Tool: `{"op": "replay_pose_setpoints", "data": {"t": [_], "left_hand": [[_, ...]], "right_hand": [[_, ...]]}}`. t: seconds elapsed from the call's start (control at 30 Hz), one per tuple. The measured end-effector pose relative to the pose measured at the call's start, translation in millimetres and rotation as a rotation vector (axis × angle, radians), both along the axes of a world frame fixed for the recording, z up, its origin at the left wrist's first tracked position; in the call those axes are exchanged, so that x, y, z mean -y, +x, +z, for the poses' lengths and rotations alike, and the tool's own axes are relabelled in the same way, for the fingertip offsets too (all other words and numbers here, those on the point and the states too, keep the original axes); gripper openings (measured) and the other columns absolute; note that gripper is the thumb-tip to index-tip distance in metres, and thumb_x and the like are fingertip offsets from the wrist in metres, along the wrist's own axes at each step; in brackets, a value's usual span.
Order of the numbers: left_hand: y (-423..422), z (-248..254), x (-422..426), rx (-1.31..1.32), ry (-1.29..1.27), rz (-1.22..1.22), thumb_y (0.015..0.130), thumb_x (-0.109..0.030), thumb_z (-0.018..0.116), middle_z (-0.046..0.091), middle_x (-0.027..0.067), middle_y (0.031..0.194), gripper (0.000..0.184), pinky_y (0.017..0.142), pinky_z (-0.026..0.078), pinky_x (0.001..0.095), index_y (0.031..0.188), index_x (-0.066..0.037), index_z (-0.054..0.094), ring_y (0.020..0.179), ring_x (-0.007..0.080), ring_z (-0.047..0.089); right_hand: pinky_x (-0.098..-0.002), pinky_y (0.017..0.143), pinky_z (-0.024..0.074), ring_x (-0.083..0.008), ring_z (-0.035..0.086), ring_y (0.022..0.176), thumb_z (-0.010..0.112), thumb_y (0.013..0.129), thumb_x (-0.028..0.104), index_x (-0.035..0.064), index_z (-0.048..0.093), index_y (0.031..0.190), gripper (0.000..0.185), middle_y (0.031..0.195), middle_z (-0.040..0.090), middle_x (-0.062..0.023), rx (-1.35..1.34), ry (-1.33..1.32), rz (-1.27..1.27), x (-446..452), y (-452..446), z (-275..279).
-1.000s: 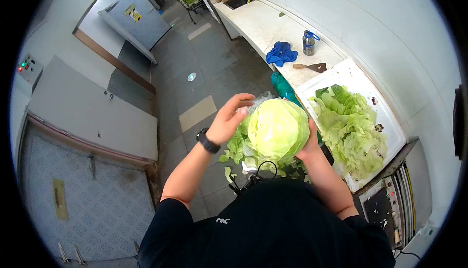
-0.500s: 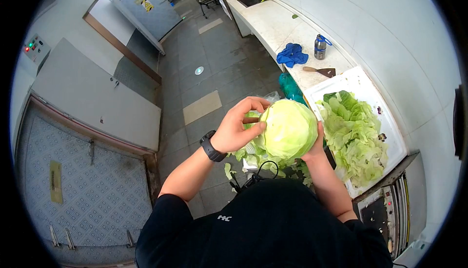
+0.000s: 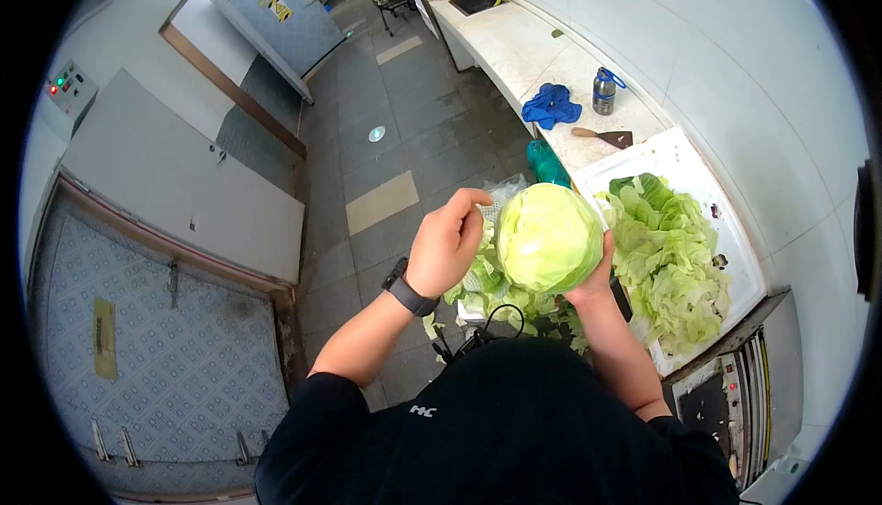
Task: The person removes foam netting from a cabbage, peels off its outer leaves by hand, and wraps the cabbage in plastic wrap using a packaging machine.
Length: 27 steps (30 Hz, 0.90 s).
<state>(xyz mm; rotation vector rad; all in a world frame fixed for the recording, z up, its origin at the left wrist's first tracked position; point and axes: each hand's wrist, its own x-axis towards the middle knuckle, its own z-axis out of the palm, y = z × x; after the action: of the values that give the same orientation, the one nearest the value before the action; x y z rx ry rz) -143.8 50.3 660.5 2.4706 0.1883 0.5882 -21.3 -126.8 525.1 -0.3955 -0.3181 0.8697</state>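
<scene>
beside the tray (image 3: 682,158) of leaves (image 3: 666,271), the cabbage (image 3: 548,238) is cupped by the right hand (image 3: 595,277). the left hand (image 3: 446,246) is half curled just beside it; anything held cannot be made out. leaf-stripping seems in hand; next, a leaf edge would need pinching.

A narrow gap parts the left hand (image 3: 446,246) from the round pale-green cabbage (image 3: 549,237); outward of that hand, open space spans the grey tiled floor (image 3: 354,271). The right hand (image 3: 593,277) blocks the cabbage's right flank, and beyond it stands a white rectangular tray (image 3: 669,150) heaped with loose green leaves (image 3: 666,266). Farther forward, a crumpled blue cloth (image 3: 551,106) and a blue-trimmed metal bottle (image 3: 603,96) obstruct the white desk (image 3: 514,41).
</scene>
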Motion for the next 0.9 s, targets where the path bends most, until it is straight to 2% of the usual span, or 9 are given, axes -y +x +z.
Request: {"op": "replay_pose_setpoints", "data": {"t": [0.07, 0.2, 0.27, 0.43, 0.5, 0.53, 0.63, 0.73, 0.9], "left_hand": [[4, -2, 1, 0.061, -0.279, -0.055, 0.091, -0.007, 0.060, 0.060, 0.0111, 0.075, 0.020, 0.061, 0.048, 0.0365, 0.109, -0.003, 0.054, 0.065, 0.0260, 0.061], [3, 4, 9, -0.030, -0.141, -0.151, 0.091, -0.008, 0.062, 0.058, 0.0108, 0.078, 0.020, 0.062, 0.049, 0.0351, 0.107, -0.002, 0.052, 0.068, 0.0222, 0.061], [6, 0, 7, -0.030, -0.216, -0.187, 0.092, -0.009, 0.063, 0.059, 0.0058, 0.084, 0.021, 0.066, 0.049, 0.0272, 0.108, -0.002, 0.052, 0.071, 0.0124, 0.058], [8, -2, 12, 0.005, -0.104, -0.149, 0.090, -0.001, 0.061, 0.060, 0.0087, 0.083, 0.023, 0.065, 0.049, 0.0281, 0.112, -0.002, 0.055, 0.070, 0.0168, 0.059], [11, -7, 12, 0.173, 0.168, -0.172, 0.088, 0.003, 0.059, 0.060, 0.0096, 0.083, 0.021, 0.064, 0.048, 0.0284, 0.108, -0.002, 0.060, 0.068, 0.0182, 0.059], [11, -9, 10, 0.174, 0.168, -0.173, 0.088, 0.003, 0.059, 0.060, 0.0096, 0.083, 0.021, 0.064, 0.048, 0.0284, 0.108, -0.002, 0.060, 0.068, 0.0182, 0.059], [13, -15, 6, 0.145, 0.057, -0.117, 0.084, 0.002, 0.061, 0.061, 0.0107, 0.084, 0.020, 0.064, 0.050, 0.0324, 0.103, -0.005, 0.064, 0.072, 0.0269, 0.063], [16, -23, 3, 0.187, -0.082, -0.067, 0.086, 0.000, 0.062, 0.061, 0.0103, 0.084, 0.012, 0.064, 0.049, 0.0314, 0.097, -0.003, 0.064, 0.071, 0.0238, 0.061], [23, -22, 2, 0.103, -0.444, -0.074, 0.091, -0.007, 0.064, 0.056, 0.0046, 0.083, 0.025, 0.065, 0.048, 0.0288, 0.114, -0.002, 0.056, 0.072, 0.0128, 0.054]], "right_hand": [[-0.0489, 0.113, 0.0390, -0.0314, 0.044, 0.138, 0.054, 0.083, 0.075, 0.0117, 0.030, 0.154, 0.098, 0.153, 0.041, -0.0137, 0.006, 0.013, 0.009, 2, 2, 2], [-0.0491, 0.113, 0.0391, -0.0314, 0.044, 0.138, 0.054, 0.084, 0.075, 0.0123, 0.030, 0.154, 0.097, 0.153, 0.041, -0.0132, 0.049, -0.003, -0.044, 0, 5, -3], [-0.0491, 0.113, 0.0391, -0.0312, 0.044, 0.138, 0.053, 0.084, 0.075, 0.0120, 0.030, 0.154, 0.097, 0.153, 0.041, -0.0134, 0.047, -0.010, -0.039, 1, 5, -5], [-0.0476, 0.113, 0.0378, -0.0301, 0.043, 0.139, 0.051, 0.086, 0.073, 0.0112, 0.029, 0.155, 0.095, 0.153, 0.040, -0.0132, 0.043, 0.026, -0.038, 2, 4, -3], [-0.0495, 0.113, 0.0389, -0.0310, 0.044, 0.138, 0.053, 0.084, 0.075, 0.0122, 0.029, 0.155, 0.097, 0.153, 0.040, -0.0135, 0.058, -0.017, -0.066, 3, 4, -3], [-0.0496, 0.113, 0.0388, -0.0311, 0.043, 0.139, 0.053, 0.084, 0.075, 0.0120, 0.029, 0.155, 0.097, 0.153, 0.040, -0.0136, 0.039, -0.010, -0.044, 3, 4, -4], [-0.0477, 0.113, 0.0374, -0.0303, 0.043, 0.139, 0.050, 0.086, 0.074, 0.0096, 0.030, 0.154, 0.096, 0.153, 0.041, -0.0135, 0.020, 0.036, -0.015, 4, 4, -6], [-0.0457, 0.114, 0.0363, -0.0293, 0.042, 0.139, 0.047, 0.088, 0.074, 0.0073, 0.031, 0.153, 0.094, 0.153, 0.042, -0.0133, 0.031, 0.071, -0.005, 4, 3, -5], [-0.0506, 0.113, 0.0379, -0.0319, 0.043, 0.139, 0.052, 0.084, 0.075, 0.0114, 0.029, 0.155, 0.098, 0.154, 0.039, -0.0141, 0.059, -0.011, -0.037, 3, 1, 5]]}}
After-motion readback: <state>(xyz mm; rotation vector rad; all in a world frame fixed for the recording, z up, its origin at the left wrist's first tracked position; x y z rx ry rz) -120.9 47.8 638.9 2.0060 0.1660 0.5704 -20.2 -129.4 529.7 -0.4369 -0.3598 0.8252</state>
